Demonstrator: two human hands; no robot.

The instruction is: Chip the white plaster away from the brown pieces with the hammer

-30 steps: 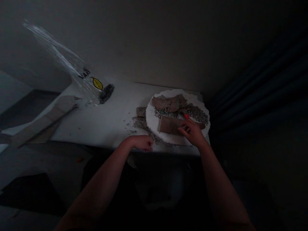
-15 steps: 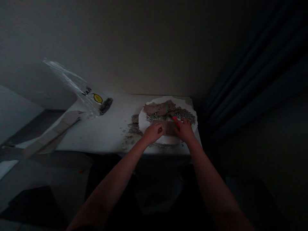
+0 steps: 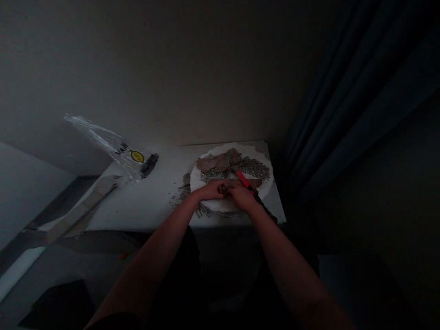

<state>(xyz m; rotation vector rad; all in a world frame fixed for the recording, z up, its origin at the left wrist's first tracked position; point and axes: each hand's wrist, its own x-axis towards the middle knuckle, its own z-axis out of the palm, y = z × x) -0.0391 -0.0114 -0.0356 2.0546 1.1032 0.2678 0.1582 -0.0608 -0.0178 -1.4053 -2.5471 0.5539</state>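
The room is dim. A white round disc (image 3: 266,179) lies on the white table (image 3: 151,201) and carries brown perforated board pieces (image 3: 217,162) and grey crumbs (image 3: 256,167). My left hand (image 3: 211,189) and my right hand (image 3: 241,197) meet over the disc's near part. Their fingers are curled, knuckle to knuckle, around a brown board piece (image 3: 237,182) whose far edge shows behind them. A red-handled tool (image 3: 243,179) lies slanted on the disc just right of my right hand, its dark end (image 3: 266,211) reaching the table's front corner.
A clear plastic bag (image 3: 120,147) with a yellow label lies at the table's back left, dark grit in its corner. A long cardboard strip (image 3: 80,210) hangs off the left edge. Loose crumbs (image 3: 178,196) lie left of the disc. A dark curtain (image 3: 343,114) hangs at right.
My left hand rose from the table's front edge onto the disc and joined my right hand on the board piece. The red tool now lies uncovered. The view shifted upward.
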